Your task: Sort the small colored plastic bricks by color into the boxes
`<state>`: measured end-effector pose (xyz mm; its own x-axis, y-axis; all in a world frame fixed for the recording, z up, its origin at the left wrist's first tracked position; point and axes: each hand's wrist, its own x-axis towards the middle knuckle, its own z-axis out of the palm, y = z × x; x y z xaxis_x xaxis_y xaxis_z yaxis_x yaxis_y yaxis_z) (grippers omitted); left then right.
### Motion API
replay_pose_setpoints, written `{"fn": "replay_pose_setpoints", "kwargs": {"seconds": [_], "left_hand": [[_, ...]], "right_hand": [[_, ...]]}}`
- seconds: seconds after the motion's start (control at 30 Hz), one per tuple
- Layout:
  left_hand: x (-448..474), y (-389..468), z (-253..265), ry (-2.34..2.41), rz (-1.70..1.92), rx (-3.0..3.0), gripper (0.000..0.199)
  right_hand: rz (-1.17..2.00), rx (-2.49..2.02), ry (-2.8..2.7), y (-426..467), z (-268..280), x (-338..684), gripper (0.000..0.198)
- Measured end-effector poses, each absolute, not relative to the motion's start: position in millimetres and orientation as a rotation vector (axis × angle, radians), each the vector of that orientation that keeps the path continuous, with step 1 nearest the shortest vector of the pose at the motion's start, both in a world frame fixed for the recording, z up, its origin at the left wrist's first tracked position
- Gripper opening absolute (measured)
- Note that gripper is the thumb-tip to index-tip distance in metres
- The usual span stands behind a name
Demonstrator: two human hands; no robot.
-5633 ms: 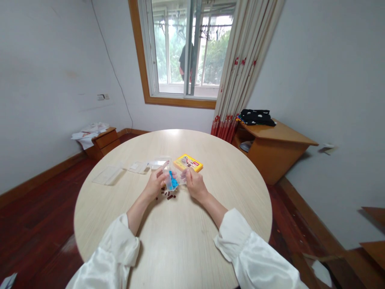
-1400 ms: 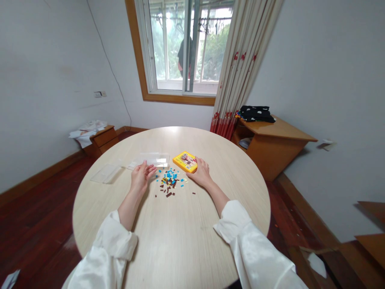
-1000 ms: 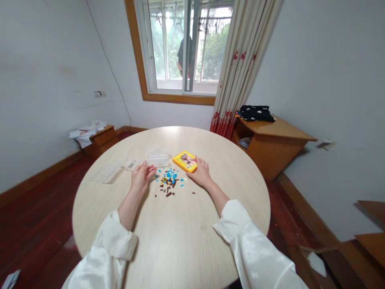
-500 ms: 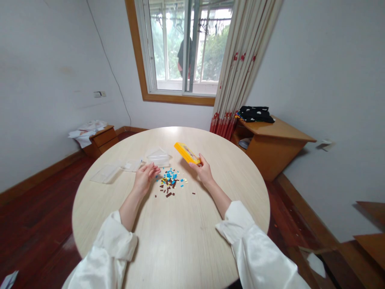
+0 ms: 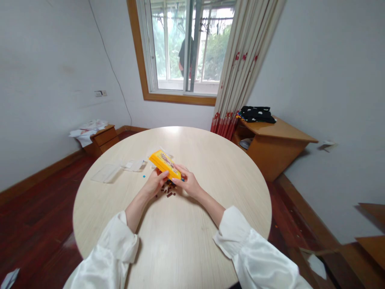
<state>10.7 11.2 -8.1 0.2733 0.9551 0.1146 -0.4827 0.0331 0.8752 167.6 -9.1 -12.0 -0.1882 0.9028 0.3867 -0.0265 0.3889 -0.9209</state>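
Note:
A flat yellow box (image 5: 164, 163) with a printed picture on its top is held tilted over the table, between both hands. My left hand (image 5: 155, 183) grips its near left side, thumb on the edge. My right hand (image 5: 188, 180) is closed on its right end. Beneath the box lies a pile of small building bricks (image 5: 170, 194); brown ones show at the front, and most of the heap is hidden. One blue brick (image 5: 144, 176) lies apart, left of my left hand.
Clear plastic bags (image 5: 106, 173) lie on the left of the round table (image 5: 192, 241), with more clear plastic behind the box. A wooden cabinet (image 5: 279, 134) with dark folded cloth (image 5: 258, 114) stands right. A person (image 5: 185, 56) is beyond the window.
My right hand has brought the yellow box left, over the bricks. My left hand, open before, has taken hold of the box too. A blue brick now shows apart on the left.

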Motion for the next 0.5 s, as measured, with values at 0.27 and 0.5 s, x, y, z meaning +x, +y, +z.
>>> {"fn": "replay_pose_setpoints", "kwargs": {"seconds": [0.27,0.5], "left_hand": [[9,10,-2,0.626,1.253,1.014,0.048],[1,11,5,0.716,1.328,1.161,0.061]], "right_hand": [[1.146,-0.736,-1.473,-7,-7,176,0.047],[0.793,-0.988,-1.322,7,-19,183,0.047]]}}
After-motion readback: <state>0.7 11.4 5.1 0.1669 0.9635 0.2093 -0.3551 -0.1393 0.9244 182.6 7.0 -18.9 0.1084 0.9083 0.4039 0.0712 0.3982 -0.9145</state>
